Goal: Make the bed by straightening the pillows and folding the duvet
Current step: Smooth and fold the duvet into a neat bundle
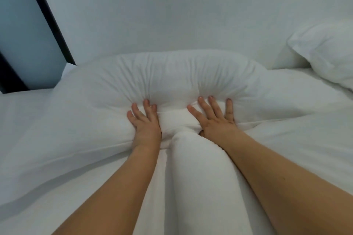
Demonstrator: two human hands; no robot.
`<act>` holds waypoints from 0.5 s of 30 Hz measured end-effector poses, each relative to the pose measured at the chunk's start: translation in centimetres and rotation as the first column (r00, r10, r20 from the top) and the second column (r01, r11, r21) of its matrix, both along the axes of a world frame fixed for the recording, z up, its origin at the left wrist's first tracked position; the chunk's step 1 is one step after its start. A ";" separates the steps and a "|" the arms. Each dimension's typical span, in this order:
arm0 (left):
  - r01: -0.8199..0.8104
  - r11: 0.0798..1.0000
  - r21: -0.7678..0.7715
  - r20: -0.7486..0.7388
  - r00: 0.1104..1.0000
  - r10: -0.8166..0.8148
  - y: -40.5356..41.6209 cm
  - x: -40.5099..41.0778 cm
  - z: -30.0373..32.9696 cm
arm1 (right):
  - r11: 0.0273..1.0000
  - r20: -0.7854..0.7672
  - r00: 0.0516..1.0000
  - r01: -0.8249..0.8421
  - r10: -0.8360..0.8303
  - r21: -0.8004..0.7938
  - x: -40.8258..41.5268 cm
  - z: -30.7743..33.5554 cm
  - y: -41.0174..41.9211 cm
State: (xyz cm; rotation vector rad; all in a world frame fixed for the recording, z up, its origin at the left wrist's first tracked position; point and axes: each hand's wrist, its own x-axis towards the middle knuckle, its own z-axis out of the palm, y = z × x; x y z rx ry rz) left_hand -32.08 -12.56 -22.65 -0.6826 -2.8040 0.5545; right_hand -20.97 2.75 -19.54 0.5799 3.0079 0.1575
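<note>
A white pillow [172, 76] lies across the head of the bed, against the white wall. Both my hands press flat into its near edge, and the fabric creases around them. My left hand [146, 123] has its fingers spread on the pillow's left-centre. My right hand [214, 118] is spread just to the right of it. Between my forearms a thick white roll of duvet [198, 173] runs toward me. A second white pillow [328, 55] leans at the far right, partly cut off by the frame.
White sheet [38, 129] covers the bed on both sides of my arms. A dark-framed pale blue panel [24, 30] stands at the far left beside the bed. The white wall [172, 5] rises directly behind the pillows.
</note>
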 end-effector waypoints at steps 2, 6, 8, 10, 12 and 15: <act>-0.118 0.987 0.106 0.100 0.989 0.107 0.1 0.8 1.4 | 0.992 0.127 0.991 -0.034 0.049 -0.120 0.7 2.9 -0.4; -0.347 0.927 -0.141 0.300 0.878 0.374 3.5 2.3 7.4 | 0.860 -0.074 0.997 -0.034 -0.004 -0.509 5.4 12.4 3.3; -0.165 0.912 -0.375 0.242 0.933 0.268 8.2 4.1 13.5 | 0.943 -0.292 0.953 -0.016 -0.086 -0.331 9.9 16.4 8.2; 0.181 0.947 -0.265 0.162 0.977 -0.142 14.1 6.1 19.2 | 0.980 -0.417 0.888 0.195 -0.195 -0.043 15.9 17.6 14.9; 0.417 0.909 0.021 0.007 0.909 -0.417 19.9 9.5 22.5 | 0.865 -0.425 0.796 0.499 -0.431 0.056 22.6 16.0 20.7; 0.612 0.753 0.241 0.025 0.772 -0.635 29.0 16.2 20.6 | 0.662 -0.368 0.644 0.744 -0.671 0.094 29.7 11.1 26.0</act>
